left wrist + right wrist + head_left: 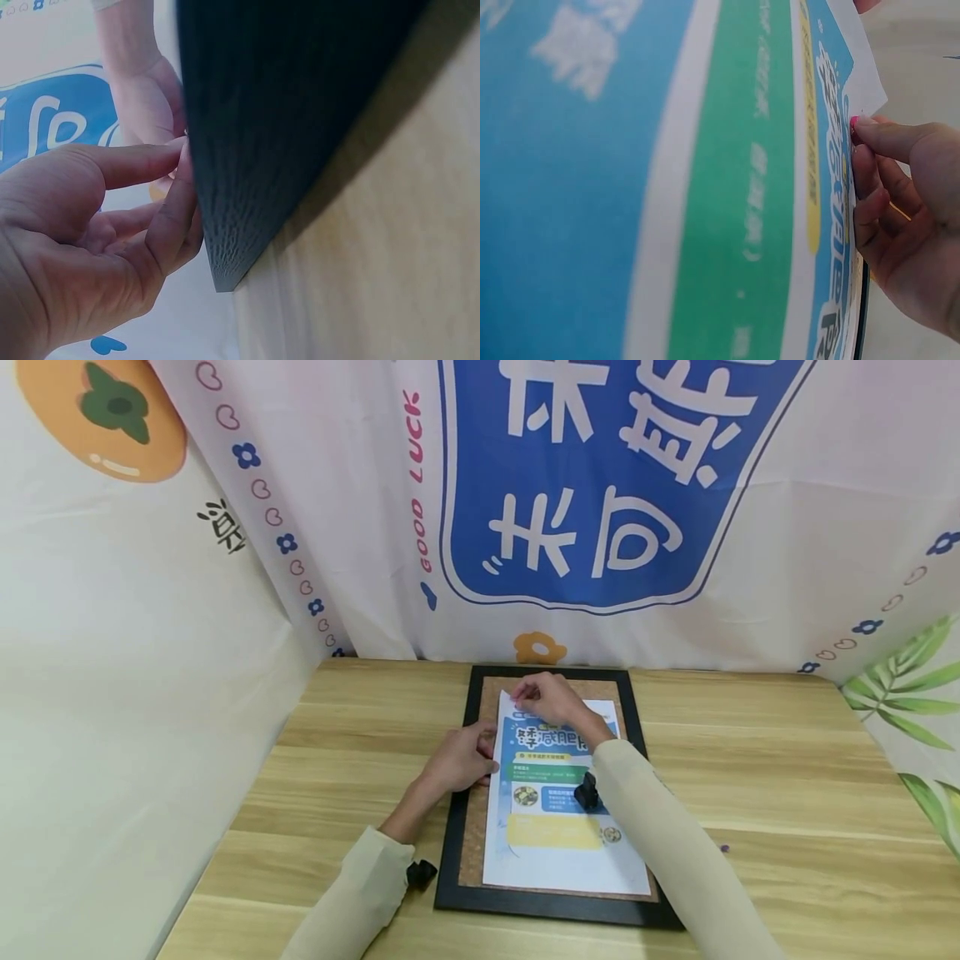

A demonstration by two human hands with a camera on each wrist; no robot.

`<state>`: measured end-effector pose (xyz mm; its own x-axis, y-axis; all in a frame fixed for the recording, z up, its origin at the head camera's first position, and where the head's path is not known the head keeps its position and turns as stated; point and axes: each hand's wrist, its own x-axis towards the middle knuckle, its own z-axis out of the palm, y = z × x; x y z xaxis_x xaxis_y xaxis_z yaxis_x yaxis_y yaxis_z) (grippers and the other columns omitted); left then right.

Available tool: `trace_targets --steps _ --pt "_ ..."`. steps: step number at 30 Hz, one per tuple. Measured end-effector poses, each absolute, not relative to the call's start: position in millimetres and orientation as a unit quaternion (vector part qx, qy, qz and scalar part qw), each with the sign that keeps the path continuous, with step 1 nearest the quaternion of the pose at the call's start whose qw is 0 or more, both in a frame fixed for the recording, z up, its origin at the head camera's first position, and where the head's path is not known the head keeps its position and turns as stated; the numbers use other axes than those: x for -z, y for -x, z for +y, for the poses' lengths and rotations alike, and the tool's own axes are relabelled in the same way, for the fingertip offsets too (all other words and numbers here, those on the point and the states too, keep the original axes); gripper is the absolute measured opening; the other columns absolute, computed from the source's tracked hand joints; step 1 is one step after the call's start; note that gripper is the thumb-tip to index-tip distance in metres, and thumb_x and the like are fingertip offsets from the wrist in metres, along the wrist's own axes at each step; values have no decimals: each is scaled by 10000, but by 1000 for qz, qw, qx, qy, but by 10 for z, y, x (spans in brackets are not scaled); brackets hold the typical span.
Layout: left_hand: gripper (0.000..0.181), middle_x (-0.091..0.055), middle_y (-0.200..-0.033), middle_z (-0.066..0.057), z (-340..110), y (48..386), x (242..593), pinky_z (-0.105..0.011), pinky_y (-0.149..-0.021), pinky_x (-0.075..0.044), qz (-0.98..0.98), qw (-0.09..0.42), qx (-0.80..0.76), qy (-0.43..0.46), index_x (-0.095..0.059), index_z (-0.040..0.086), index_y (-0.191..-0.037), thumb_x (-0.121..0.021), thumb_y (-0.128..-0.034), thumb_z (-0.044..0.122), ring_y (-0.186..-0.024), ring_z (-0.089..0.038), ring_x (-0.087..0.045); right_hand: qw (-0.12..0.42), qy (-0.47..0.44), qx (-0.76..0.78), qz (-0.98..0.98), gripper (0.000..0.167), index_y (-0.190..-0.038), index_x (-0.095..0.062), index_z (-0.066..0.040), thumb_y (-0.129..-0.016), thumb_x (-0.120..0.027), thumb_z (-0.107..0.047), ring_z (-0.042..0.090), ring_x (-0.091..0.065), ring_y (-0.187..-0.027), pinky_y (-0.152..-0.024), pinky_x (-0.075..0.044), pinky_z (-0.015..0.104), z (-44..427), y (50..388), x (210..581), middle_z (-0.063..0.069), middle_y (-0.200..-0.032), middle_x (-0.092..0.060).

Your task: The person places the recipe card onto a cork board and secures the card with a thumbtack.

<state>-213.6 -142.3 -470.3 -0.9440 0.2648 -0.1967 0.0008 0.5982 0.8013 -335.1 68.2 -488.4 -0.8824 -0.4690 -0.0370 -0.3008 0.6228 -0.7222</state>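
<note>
A printed poster (555,781) with blue, green and yellow panels lies on a cork board (472,843) with a black frame (555,907). My left hand (459,758) pinches the poster's left edge between thumb and fingers; in the left wrist view the board's frame partly hides the fingertips. At the poster's top left corner, my right hand (550,700) holds a pink push pin (855,126) between thumb and index finger, against the sheet. The white corner there bends up off the board, as the right wrist view shows.
The board rests on a wooden table (352,752), near its back edge. Behind hangs a printed cloth (375,527) with a blue sign pattern. A tiny purple object (724,848) lies right of the right forearm.
</note>
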Motion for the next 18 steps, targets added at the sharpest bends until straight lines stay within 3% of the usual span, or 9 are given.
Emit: trace_targets --steps 18 --pt "703 -665 -984 -105 -1396 2126 4708 -276 -587 -613 894 149 -416 -79 -481 -15 -1574 -745 -926 -80 -670 -147 -688 103 213 374 897 129 -1152 -778 -135 -1039 -717 -148 240 -686 -996 -1016 -571 442 625 3391 4880 52 -1089 -774"
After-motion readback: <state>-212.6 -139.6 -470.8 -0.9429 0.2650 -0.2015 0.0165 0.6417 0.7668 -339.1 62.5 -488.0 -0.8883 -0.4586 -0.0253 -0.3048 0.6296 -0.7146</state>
